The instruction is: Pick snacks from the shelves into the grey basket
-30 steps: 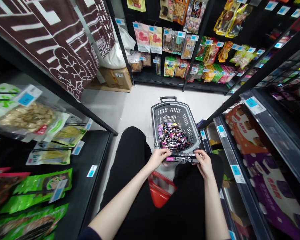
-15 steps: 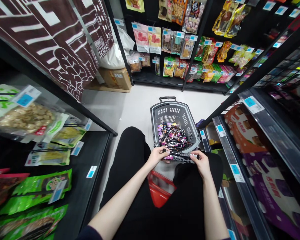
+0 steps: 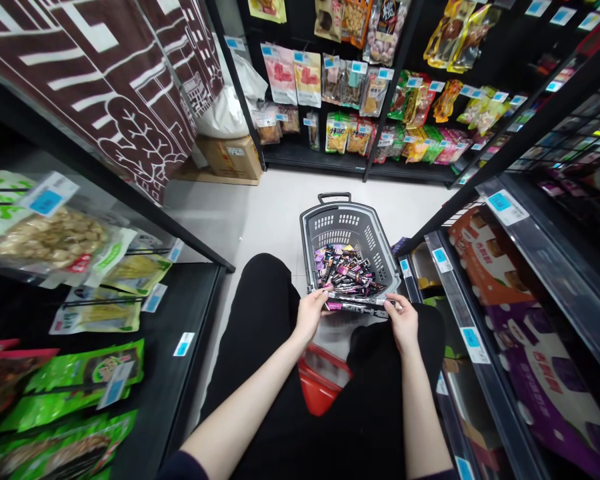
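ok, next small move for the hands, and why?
Probably ease the black packet forward over the near rim and lower it into the grey basket. The left hand and right hand have it by its two ends, right by that rim, and a loose pile of dark and purple packets lies inside.

Plain black trousers [image 3: 253,333] are worn with dark navy sleeves [image 3: 183,467] that leave both forearms [image 3: 253,390] bare.

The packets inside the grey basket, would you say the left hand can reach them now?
Probably yes: the basket is open above the packets, though the left hand holds a long black packet.
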A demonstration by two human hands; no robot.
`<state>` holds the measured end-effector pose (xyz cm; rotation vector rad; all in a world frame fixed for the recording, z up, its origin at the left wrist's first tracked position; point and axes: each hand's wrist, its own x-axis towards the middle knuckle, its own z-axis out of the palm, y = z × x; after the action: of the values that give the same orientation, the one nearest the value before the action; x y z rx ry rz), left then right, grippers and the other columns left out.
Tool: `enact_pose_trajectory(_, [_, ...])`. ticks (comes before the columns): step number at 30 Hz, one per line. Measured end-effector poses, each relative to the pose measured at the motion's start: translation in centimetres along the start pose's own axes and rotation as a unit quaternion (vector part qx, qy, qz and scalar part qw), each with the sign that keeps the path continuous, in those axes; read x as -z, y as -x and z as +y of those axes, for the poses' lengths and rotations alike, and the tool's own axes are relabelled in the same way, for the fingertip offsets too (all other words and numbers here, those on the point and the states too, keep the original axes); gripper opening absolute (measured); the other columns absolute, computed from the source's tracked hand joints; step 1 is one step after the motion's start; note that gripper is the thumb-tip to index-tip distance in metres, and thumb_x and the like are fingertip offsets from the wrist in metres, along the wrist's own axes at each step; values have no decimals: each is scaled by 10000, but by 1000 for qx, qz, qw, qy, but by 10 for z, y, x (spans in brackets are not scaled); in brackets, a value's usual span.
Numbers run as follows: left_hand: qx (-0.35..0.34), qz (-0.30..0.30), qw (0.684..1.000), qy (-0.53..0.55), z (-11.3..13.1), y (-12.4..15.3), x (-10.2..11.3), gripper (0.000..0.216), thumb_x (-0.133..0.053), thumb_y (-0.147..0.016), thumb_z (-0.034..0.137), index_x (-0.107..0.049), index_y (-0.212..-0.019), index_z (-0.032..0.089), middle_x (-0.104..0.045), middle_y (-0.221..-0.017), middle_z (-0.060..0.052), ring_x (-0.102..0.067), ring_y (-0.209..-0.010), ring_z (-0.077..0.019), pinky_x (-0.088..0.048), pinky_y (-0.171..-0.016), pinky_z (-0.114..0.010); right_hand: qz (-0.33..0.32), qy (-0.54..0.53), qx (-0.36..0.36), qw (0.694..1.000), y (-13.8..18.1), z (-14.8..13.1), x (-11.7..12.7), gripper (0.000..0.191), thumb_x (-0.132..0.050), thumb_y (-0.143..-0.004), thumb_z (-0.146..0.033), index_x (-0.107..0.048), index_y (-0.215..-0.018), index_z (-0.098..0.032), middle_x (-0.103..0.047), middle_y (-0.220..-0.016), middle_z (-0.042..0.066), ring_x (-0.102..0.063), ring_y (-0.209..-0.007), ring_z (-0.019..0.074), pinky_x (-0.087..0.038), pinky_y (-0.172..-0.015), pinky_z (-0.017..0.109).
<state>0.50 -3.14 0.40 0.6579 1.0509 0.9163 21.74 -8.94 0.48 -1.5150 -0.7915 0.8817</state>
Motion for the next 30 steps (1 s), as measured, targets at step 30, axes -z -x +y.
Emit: enact_pose_trajectory(30, [145, -349, 911, -163, -1, 18, -14, 484, -816, -447, 192, -634, -890, 122, -677, -785, -29, -647, -773, -207, -482, -757, -336, -49, -10, -67, 997, 14, -6, -31, 281, -743, -576, -353, -646, -751, -155, -639, -666, 4, -547, -577, 137, -439, -576, 265])
